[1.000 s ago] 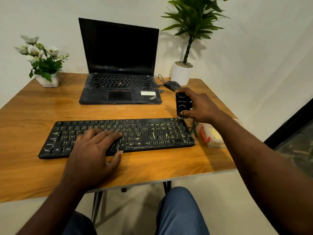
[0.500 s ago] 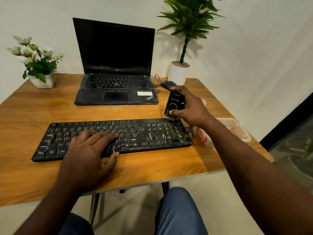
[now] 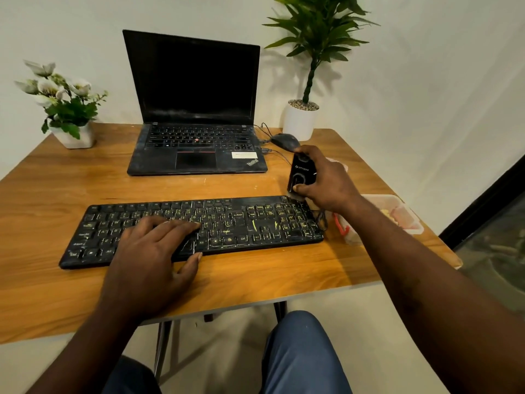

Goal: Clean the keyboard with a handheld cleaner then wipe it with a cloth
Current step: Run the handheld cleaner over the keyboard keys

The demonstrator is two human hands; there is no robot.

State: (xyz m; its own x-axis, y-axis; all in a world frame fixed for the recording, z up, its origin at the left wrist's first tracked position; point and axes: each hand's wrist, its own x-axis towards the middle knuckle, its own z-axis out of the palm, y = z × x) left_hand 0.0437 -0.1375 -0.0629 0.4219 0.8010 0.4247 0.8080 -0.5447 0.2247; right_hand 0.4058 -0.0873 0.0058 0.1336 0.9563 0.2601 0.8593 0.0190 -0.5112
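Observation:
A black keyboard (image 3: 233,223) with yellowish marks on its keys lies across the wooden table (image 3: 42,194). My left hand (image 3: 153,257) rests flat on the keyboard's left half, fingers straight. My right hand (image 3: 326,180) grips a small black handheld cleaner (image 3: 301,173), held upright with its lower end at the keyboard's far right corner. No cloth shows in the frame.
An open black laptop (image 3: 196,149) stands behind the keyboard, a dark mouse (image 3: 284,140) with cables to its right. A white flower pot (image 3: 74,135) is at the back left, a tall potted plant (image 3: 301,120) at the back right. A clear plastic container (image 3: 392,214) sits at the table's right edge.
My right hand lifted the cleaner from the table beside the keyboard and brought its lower end to the keyboard's far right corner. My left hand stayed on the keys.

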